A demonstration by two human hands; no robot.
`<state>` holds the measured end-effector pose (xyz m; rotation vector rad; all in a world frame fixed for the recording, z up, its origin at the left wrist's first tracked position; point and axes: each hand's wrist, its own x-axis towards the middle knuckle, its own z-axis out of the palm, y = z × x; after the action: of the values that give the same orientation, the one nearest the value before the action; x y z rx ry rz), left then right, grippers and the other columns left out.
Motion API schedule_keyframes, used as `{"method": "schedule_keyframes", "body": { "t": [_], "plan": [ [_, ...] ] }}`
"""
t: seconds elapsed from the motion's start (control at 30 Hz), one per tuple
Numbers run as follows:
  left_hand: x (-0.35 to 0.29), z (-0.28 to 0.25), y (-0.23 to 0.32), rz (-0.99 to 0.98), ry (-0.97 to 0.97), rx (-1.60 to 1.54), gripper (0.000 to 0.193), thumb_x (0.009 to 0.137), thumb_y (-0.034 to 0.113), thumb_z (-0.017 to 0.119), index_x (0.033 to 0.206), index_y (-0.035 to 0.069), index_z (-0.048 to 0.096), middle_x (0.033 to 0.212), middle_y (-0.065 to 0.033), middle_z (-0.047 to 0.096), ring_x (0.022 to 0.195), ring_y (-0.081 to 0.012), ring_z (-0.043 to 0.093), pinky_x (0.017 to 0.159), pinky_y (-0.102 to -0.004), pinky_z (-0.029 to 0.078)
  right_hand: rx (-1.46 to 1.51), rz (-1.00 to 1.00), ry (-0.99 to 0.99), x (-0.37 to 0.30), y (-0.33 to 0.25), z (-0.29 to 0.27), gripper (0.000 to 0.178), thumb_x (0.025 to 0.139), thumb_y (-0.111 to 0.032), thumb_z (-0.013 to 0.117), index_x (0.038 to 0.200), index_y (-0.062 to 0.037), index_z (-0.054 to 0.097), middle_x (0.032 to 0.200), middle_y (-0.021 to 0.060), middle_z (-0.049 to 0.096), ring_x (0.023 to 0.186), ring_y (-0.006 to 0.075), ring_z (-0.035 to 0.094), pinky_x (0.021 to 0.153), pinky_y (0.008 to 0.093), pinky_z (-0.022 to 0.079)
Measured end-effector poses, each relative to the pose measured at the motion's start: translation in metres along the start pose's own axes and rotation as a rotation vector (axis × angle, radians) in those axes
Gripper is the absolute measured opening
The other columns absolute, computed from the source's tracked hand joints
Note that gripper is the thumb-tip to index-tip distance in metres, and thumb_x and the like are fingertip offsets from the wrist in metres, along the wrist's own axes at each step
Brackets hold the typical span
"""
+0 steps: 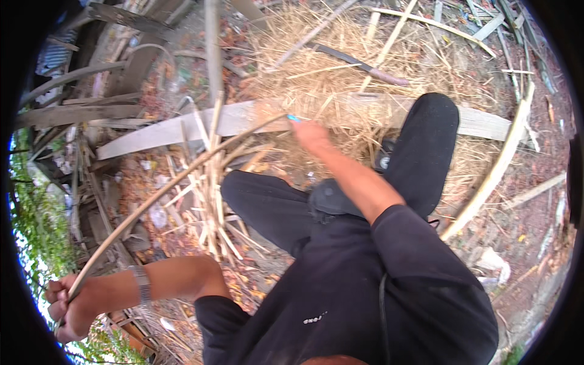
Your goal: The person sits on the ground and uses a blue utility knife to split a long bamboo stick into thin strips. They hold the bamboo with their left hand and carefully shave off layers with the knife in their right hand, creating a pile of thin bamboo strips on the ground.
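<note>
A long, thin strip of split bamboo or cane (173, 182) bows from the lower left up to the middle of the head view. My left hand (72, 304) is closed around its lower end, out at the far left. At the strip's upper end my right hand (311, 135) is closed, its outline slightly blurred. A small bright-blue thing (292, 118) shows at its fingers, touching or just beside the strip's tip; its kind is too small to tell. Beneath the right hand lies a long pale plank (237, 120), strewn with shavings.
A machete (359, 64) with a wooden handle lies on heaped straw-coloured shavings (292, 42). Several pale split sticks (213, 201) are bunched left of my knees. A curved pale strip (496, 173) leans at the right. Weathered boards (85, 114) pile up at the left.
</note>
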<state>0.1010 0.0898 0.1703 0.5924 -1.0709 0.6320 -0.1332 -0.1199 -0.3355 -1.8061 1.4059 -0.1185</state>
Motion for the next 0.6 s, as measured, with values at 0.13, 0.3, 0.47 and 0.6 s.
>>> {"method": "schedule_keyframes", "body": {
  "t": [0.13,0.3,0.47,0.6],
  "plan": [
    [-0.03,0.024,0.03,0.163,0.087,0.314,0.01,0.085,0.027,0.037,0.084,0.017,0.035,0.044,-0.0005,0.023,0.042,-0.013,0.024,0.041,-0.0278,0.026,-0.11,-0.006,-0.014,0.005,-0.008,0.007,0.063,0.095,-0.048,0.023,0.103,0.0019,0.061,0.104,0.023,0.061,0.1,0.0363,0.058,0.087,0.0448,0.045],
    [-0.03,0.039,0.036,0.243,0.139,0.382,0.013,0.085,0.028,0.039,0.083,0.016,0.034,0.043,-0.0009,0.024,0.041,-0.0125,0.019,0.04,-0.0281,0.026,-0.058,0.04,0.007,-0.016,0.012,-0.002,0.067,0.096,-0.048,0.02,0.103,0.0054,0.06,0.102,0.0285,0.059,0.1,0.0374,0.057,0.088,0.0458,0.044],
    [0.018,0.004,0.027,0.255,0.163,0.302,0.038,0.078,0.032,0.039,0.048,0.017,0.019,0.042,-0.0017,0.025,0.044,-0.016,0.03,0.044,-0.0308,0.034,-0.061,0.066,-0.247,-0.036,0.026,-0.029,0.068,0.096,-0.048,0.019,0.097,0.0039,0.062,0.092,0.0271,0.061,0.091,0.0382,0.06,0.084,0.0452,0.047],
    [-0.003,0.009,-0.001,0.194,0.101,0.332,0.042,0.085,0.036,0.036,0.05,0.015,0.022,0.043,-0.0033,0.03,0.044,-0.0159,0.03,0.042,-0.0316,0.033,0.064,-0.01,-0.47,-0.049,-0.032,-0.055,0.069,0.096,-0.049,0.019,0.1,0.005,0.061,0.098,0.0287,0.06,0.093,0.0385,0.06,0.084,0.0466,0.047]
  ]
}}
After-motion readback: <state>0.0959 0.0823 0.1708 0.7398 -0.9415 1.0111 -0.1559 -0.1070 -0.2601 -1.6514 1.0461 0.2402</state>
